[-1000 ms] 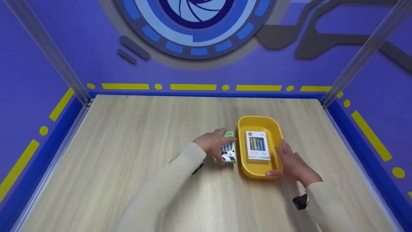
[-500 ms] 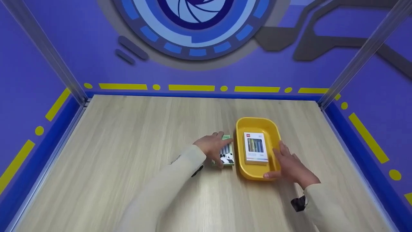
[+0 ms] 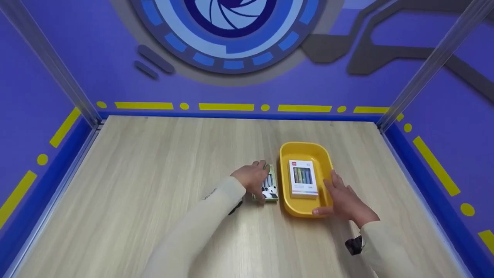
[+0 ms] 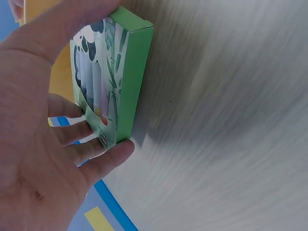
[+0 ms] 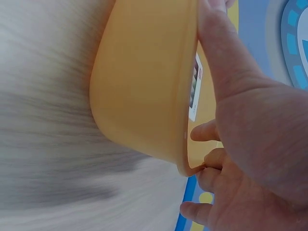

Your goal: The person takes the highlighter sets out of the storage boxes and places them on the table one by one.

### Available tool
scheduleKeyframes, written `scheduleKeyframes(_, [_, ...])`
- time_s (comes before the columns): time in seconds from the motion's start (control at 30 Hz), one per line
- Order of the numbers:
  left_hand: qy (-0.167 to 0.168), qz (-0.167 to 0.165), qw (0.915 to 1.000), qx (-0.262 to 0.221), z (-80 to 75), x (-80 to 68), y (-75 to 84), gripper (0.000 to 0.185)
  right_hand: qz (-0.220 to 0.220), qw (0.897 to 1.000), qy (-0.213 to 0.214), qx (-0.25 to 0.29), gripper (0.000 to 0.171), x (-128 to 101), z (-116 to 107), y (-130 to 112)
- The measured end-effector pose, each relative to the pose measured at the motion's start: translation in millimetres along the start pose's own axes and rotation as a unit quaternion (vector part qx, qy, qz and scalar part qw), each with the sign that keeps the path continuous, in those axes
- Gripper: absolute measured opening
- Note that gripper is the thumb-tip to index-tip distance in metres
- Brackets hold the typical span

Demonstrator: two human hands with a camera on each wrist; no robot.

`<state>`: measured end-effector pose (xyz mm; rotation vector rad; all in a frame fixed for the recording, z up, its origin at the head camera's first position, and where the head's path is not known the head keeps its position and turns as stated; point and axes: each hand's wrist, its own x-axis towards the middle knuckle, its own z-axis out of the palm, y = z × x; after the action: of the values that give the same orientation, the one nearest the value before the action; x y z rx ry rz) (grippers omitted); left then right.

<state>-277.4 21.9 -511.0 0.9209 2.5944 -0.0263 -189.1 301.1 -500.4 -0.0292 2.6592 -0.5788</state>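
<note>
Two hands are busy on the wooden table (image 3: 154, 193). The left hand (image 3: 252, 178) grips a green box (image 4: 120, 77) of pens with a panda picture, thumb at one short end and fingers curled round the other. The box sits on the table just left of the yellow tray (image 3: 286, 204). In the wrist view it seems tipped up on one long edge. The right hand (image 3: 343, 199) clasps the near right corner of the tray, thumb along the near wall and fingers at the rim. A white box (image 3: 303, 178) of pens lies flat inside.

To lift the green box well, I think the pinch should stay on both short ends, and the tray should be held steady.

The long axis of the green box runs near to far, parallel to the tray and the white box, with the panda at the near end.
</note>
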Motion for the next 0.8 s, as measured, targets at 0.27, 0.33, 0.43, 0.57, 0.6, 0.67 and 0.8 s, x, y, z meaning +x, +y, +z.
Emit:
scheduleKeyframes(0.27, [0.004, -0.007, 0.9999, 0.01, 3.8, 3.8, 2.1, 0.119, -0.007, 1.0, 0.0, 0.001, 0.128, 2.1, 0.1, -0.8])
scheduleKeyframes(0.33, [0.004, -0.009, 0.9999, 0.01, 5.5, 4.8, 2.7, 0.12, -0.006, 1.0, -0.002, 0.002, 0.128, 1.2, 0.5, -0.9])
scheduleKeyframes(0.43, [0.004, -0.002, 1.0, 0.008, 7.7, 5.7, 4.1, 0.121, 0.003, 1.0, -0.004, 0.0, 0.128, -0.5, 1.7, 0.7])
scheduleKeyframes(0.57, [0.006, 0.004, 0.9999, 0.009, 8.6, 6.4, 4.9, 0.119, 0.014, 1.0, -0.002, 0.001, 0.128, -1.4, 2.6, 3.0])
scheduleKeyframes(0.6, [0.008, 0.002, 0.9999, 0.009, 8.1, 6.3, 4.6, 0.118, 0.012, 1.0, 0.001, 0.002, 0.127, -1.2, 2.6, 3.2])
scheduleKeyframes(0.67, [0.012, 0.001, 0.9999, 0.011, 7.1, 5.5, 3.5, 0.118, 0.009, 1.0, 0.005, 0.006, 0.126, -0.7, 2.2, 3.1])
scheduleKeyframes(0.8, [0.014, -0.001, 0.9999, 0.004, 7.4, 5.4, 0.9, 0.118, 0.006, 1.0, 0.01, 0.008, 0.126, 0.2, 1.5, 2.2])
